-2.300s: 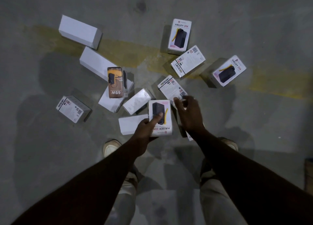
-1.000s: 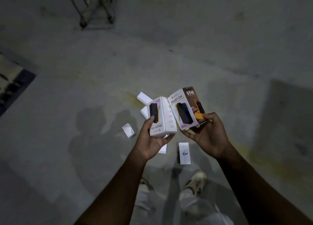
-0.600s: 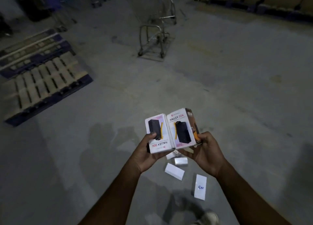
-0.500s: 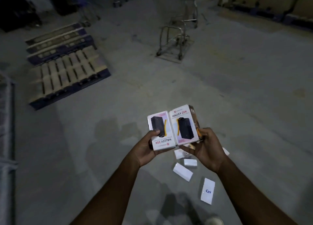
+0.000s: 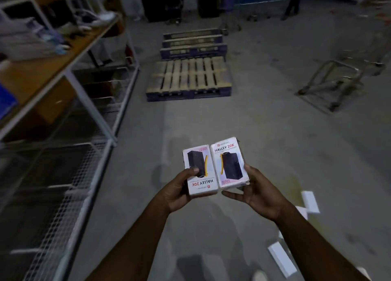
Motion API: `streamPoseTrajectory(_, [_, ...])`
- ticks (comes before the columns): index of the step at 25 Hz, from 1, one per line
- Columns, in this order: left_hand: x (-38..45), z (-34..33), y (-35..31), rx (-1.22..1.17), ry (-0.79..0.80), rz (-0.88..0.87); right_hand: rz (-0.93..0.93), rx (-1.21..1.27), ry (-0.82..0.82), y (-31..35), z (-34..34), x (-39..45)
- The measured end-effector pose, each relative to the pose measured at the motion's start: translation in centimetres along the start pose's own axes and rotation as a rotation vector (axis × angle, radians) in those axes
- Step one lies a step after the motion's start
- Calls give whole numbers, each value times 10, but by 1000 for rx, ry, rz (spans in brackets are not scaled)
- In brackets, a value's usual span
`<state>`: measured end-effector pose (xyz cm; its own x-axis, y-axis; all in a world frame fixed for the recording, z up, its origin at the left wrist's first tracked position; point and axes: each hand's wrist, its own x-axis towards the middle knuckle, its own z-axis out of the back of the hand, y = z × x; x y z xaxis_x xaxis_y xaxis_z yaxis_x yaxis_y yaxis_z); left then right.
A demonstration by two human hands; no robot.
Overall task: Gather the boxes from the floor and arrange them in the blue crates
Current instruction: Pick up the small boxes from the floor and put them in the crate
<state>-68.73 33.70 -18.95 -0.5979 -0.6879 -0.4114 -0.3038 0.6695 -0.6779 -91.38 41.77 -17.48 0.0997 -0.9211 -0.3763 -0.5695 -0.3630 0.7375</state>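
Head view shows both hands carrying boxes at chest height over the floor [image 5: 264, 132]. Left hand [image 5: 179, 193] grips 1 white box [image 5: 200, 170], thumb curled on its face; right hand [image 5: 257, 193] clasps another box [image 5: 229, 162] beside it, edges touching. More white boxes [image 5: 310, 201] lie on the floor at right. This looks like the carrying step; next, finding a blue crate, none clearly visible.

Left box [image 5: 200, 171] reads "HALLEY 20K" upside down; right box [image 5: 230, 162] reads "HALLEY 20K" upright
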Motion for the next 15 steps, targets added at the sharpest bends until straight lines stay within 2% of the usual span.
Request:
streamPoseTrajectory(6, [-44, 74, -41, -60, -258, -184, -182, -158, 264, -1, -81, 91])
streamPoseTrajectory(11, [-70, 105, -83, -61, -481, -357, -331, -285, 486, 1, -156, 173])
streamPoseTrajectory(15, [-99, 124, -101, -156, -646, -495, -430, -364, 700, -11, -214, 219])
